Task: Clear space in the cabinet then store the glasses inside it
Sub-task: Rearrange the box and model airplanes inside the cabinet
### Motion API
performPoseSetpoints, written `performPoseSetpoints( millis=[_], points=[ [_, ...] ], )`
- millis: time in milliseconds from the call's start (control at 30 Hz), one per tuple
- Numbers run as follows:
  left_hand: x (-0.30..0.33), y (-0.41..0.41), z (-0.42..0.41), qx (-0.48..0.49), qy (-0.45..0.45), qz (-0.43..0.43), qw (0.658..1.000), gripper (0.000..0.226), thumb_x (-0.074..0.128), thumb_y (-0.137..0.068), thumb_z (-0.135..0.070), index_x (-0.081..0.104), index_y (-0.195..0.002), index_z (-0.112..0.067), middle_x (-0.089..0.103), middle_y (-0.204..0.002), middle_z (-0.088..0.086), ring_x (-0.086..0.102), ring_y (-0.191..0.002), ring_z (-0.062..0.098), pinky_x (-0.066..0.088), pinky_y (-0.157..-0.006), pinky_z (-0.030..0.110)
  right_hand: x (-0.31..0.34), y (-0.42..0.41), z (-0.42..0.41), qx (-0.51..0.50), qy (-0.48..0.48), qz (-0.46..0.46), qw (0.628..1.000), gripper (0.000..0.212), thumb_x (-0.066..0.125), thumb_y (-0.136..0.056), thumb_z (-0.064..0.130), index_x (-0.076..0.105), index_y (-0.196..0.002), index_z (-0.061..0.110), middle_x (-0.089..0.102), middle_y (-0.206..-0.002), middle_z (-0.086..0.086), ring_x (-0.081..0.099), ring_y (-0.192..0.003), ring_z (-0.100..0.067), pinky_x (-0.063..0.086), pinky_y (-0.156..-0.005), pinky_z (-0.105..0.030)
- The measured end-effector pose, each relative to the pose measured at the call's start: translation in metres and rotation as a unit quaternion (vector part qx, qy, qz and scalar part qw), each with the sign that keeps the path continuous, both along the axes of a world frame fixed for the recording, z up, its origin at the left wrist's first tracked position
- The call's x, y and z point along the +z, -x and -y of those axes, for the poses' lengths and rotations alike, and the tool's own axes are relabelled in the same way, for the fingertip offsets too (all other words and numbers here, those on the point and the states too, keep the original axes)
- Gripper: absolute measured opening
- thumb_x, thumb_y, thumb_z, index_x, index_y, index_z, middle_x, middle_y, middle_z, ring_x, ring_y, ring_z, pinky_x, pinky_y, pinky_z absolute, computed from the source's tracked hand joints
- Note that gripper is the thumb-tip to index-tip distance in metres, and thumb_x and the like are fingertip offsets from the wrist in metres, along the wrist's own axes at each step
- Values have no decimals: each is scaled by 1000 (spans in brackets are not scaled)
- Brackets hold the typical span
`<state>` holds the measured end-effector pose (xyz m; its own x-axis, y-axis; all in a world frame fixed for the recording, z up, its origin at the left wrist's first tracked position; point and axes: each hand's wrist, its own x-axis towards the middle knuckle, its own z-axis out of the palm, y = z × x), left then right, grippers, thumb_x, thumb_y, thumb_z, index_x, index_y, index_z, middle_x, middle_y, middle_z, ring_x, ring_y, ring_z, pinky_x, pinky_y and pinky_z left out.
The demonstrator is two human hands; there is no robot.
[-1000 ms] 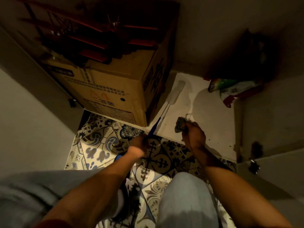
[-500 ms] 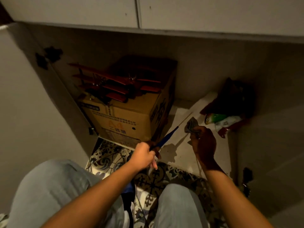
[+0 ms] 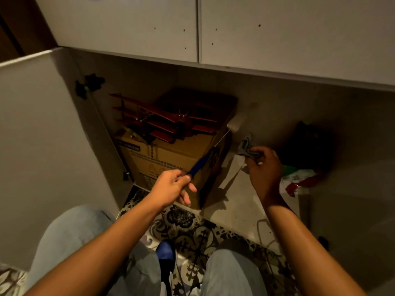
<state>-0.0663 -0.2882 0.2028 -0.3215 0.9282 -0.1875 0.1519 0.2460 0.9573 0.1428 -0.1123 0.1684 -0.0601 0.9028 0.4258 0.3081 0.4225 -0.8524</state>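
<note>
Dim cabinet (image 3: 149, 82): hands grip duster (image 3: 213, 149), crumpled cloth (image 3: 248, 148).

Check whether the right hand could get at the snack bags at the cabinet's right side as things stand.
Probably yes, but not freely: the right hand hovers just left of the snack bags with nothing between them, yet its grip is taken up by a crumpled cloth.

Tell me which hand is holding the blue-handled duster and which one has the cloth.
The left hand grips the duster by its blue handle, beside the cardboard box. The right hand pinches the crumpled grey cloth instead.
</note>
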Motion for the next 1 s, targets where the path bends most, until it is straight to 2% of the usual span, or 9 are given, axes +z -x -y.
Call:
performPoseSetpoints(
  millis=[133, 267, 400, 567, 700, 800, 933, 1000],
  points=[
    [15, 13, 15, 6, -28, -9, 1000, 22, 48, -105, -14, 60, -106, 4, 74, -86, 15, 61, -47, 22, 51, -45, 26, 9, 14, -4, -10, 20, 21, 1000, 33, 72, -85, 10, 64, -104, 36, 62, -114, 5, 64, -104, -20, 57, -89, -47],
    [26, 27, 23, 30, -64, -5, 997, 20, 49, -105, -14, 63, -107, 0, 74, -85, 14, 61, -46, 22, 50, -46, 28, 12, 29, -5, -19, 16, 49, 999, 26, 74, -82, 12, 69, -101, 29, 67, -111, -2, 66, -99, -24, 57, -84, -46],
    [40, 51, 22, 57, -81, -25, 995, 20, 48, -105, -14, 64, -106, -2, 75, -84, 11, 61, -43, 19, 49, -44, 25, 19, 49, -5, 15, 28, 83, 996, 25, 73, -84, 14, 69, -102, 30, 66, -113, -2, 66, -98, -24, 57, -81, -43],
    [57, 90, 20, 95, -88, -53, 990, 19, 50, -105, -14, 66, -103, -4, 73, -82, 11, 55, -38, 14, 43, -39, 19, 29, 85, -3, 40, 23, 115, 992, 30, 69, -85, 9, 69, -110, 24, 60, -122, -6, 63, -99, -27, 49, -76, -32],
    [74, 115, 15, 122, -95, -62, 986, 20, 48, -105, -13, 64, -96, -4, 72, -82, 13, 53, -35, 15, 43, -38, 21, 34, 120, -7, 67, 8, 134, 989, 30, 70, -83, 9, 67, -109, 25, 59, -122, -6, 63, -101, -30, 54, -78, -37],
    [81, 129, 7, 129, -91, -65, 985, 23, 47, -106, -11, 61, -91, -2, 71, -81, 13, 53, -35, 14, 44, -39, 22, 36, 142, -13, 72, -10, 156, 985, 30, 71, -84, 8, 68, -111, 21, 58, -124, -8, 63, -104, -32, 52, -80, -35],
    [85, 148, -2, 147, -83, -41, 985, 19, 43, -107, -8, 60, -99, -2, 69, -79, 14, 54, -33, 12, 44, -37, 22, 30, 166, -10, 101, -24, 192, 976, 31, 71, -85, 6, 68, -114, 18, 54, -129, -8, 60, -112, -32, 54, -86, -35],
    [87, 156, -6, 160, -86, -44, 982, 19, 44, -106, -8, 60, -105, 2, 68, -75, 13, 52, -32, 10, 43, -36, 20, 28, 175, -9, 110, -25, 221, 969, 30, 70, -88, 7, 66, -116, 16, 52, -132, -9, 58, -114, -30, 51, -84, -31]
  ],
)
